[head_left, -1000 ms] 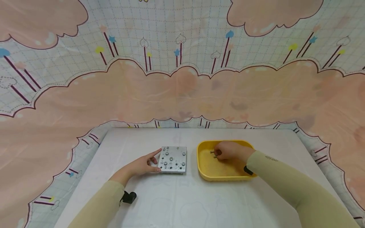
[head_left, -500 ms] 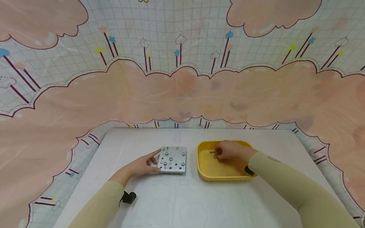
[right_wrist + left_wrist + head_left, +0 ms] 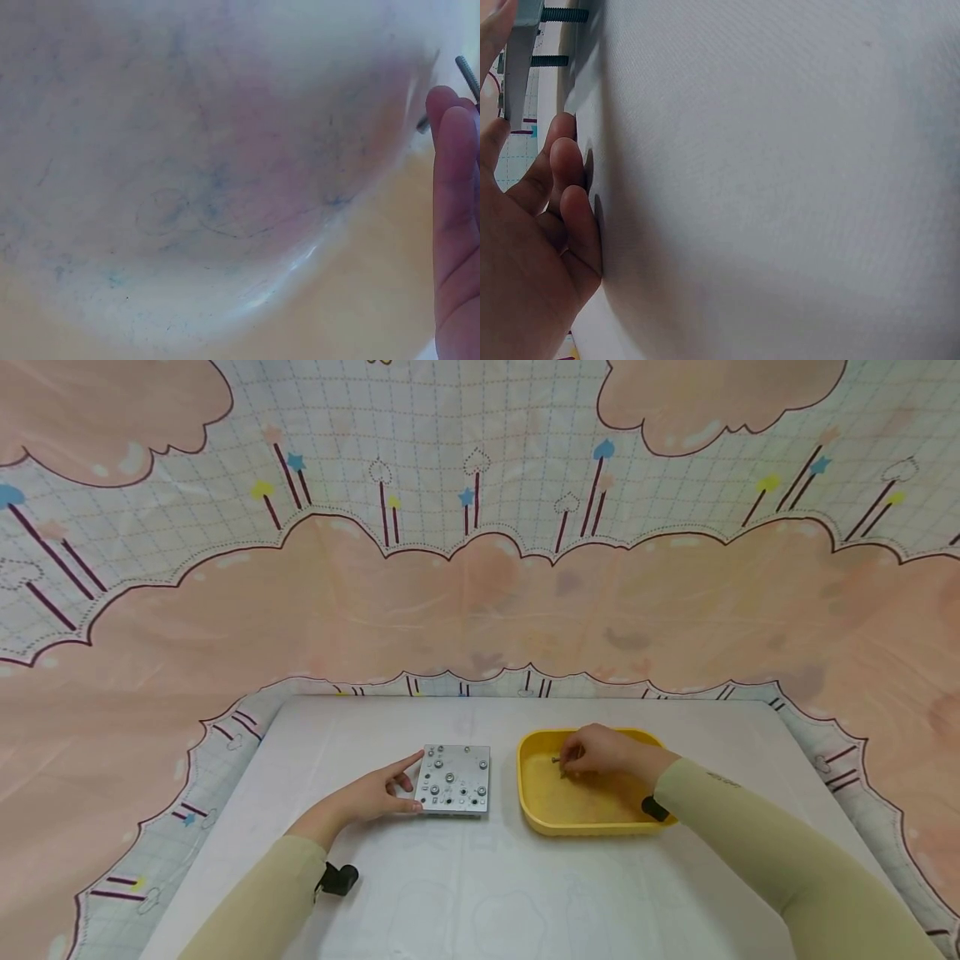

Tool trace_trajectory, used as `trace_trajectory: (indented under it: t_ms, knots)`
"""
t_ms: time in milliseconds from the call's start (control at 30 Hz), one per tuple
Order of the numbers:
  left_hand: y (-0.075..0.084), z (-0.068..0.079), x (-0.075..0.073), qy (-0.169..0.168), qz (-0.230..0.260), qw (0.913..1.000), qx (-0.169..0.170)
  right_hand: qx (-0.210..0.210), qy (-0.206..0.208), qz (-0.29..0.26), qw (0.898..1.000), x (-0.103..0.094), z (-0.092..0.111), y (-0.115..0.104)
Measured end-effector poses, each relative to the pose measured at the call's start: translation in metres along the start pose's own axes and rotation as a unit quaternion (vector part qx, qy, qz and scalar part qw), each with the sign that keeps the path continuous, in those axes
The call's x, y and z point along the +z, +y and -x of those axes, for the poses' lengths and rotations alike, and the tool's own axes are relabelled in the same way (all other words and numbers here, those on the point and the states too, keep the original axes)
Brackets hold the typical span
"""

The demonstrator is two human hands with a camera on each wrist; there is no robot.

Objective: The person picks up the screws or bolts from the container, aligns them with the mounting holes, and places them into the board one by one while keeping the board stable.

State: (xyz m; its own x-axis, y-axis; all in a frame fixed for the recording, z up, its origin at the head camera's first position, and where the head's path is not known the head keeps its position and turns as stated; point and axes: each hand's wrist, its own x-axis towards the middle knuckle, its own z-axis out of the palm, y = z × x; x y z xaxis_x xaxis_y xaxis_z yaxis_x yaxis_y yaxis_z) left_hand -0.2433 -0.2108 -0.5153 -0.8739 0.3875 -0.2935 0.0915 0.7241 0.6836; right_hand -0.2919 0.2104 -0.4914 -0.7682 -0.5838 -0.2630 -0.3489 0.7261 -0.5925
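A square silver metal plate [image 3: 453,777] lies on the white table, with several screws and holes on its top face. My left hand [image 3: 375,795] holds its left side, forefinger at the far corner and thumb at the near one. The left wrist view shows a threaded screw end [image 3: 564,15] sticking out beneath the plate [image 3: 519,67], while the other fingers [image 3: 574,157] curl near the tabletop. Inside a yellow tray [image 3: 592,828], my right hand [image 3: 600,750] pinches screws; one threaded screw [image 3: 466,75] projects past its fingers [image 3: 455,142]. Their heads are partly hidden.
The tray stands right of the plate on the white table [image 3: 480,885], its raised rim around my right hand. A patterned cloth [image 3: 480,610] hangs behind the table's far edge. Black wrist mounts [image 3: 340,881] sit at both cuffs.
My right hand has shifted slightly up and to the left within the tray, and its fingers have moved around the screws. My left hand and the plate stay put.
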Motion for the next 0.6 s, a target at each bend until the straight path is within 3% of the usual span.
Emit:
trace_trajectory:
  t_ms: [200, 600]
  knots:
    - [0.000, 0.000, 0.000, -0.002, 0.001, 1.0000, 0.003, 0.013, 0.010, -0.040, 0.999, -0.004, 0.002, -0.004]
    - [0.001, 0.000, 0.001, -0.002, -0.002, 1.0000, 0.004, -0.002, 0.040, -0.091, 0.995, -0.017, 0.000, -0.016]
